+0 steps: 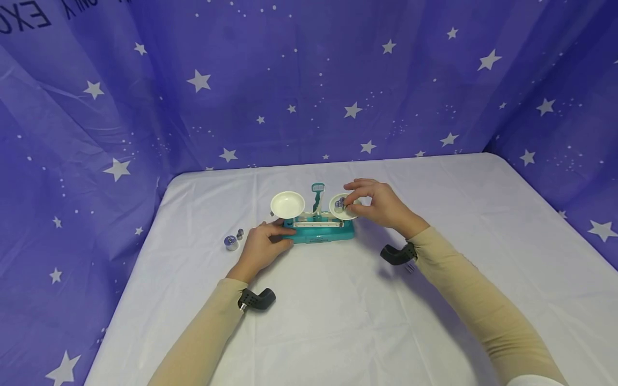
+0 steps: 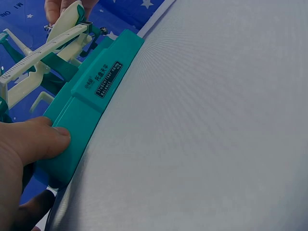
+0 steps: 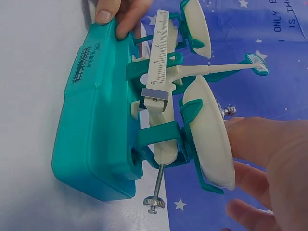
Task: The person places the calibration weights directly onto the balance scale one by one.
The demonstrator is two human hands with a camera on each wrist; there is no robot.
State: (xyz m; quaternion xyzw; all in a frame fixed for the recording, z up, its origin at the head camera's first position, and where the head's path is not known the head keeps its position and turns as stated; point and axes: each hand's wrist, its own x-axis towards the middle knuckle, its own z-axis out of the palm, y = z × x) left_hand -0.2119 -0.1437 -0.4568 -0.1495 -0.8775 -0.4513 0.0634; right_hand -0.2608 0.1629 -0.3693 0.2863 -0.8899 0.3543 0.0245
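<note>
R hand (image 1: 381,206) pinches a small metal weight (image 1: 340,203) on the right pan (image 1: 344,213) at table centre, balance beam (image 1: 316,217) running 9–3 o'clock, L hand (image 1: 263,246) gripping the teal balance base (image 1: 322,233) at its 9 o'clock end, spare weights (image 1: 232,241) nearer L.

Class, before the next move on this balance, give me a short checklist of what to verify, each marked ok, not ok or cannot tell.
1. Base steadied: left hand holds the end of the teal base. Ok.
2. Weight held: right hand pinches a small metal weight over the right pan. Ok.
3. Left pan free of anything: ok.
4. Spare weights on the table, beside the left hand: ok.
5. Beam level: cannot tell.
6. Slider at zero: not ok, it sits near the 5 mark.
</note>
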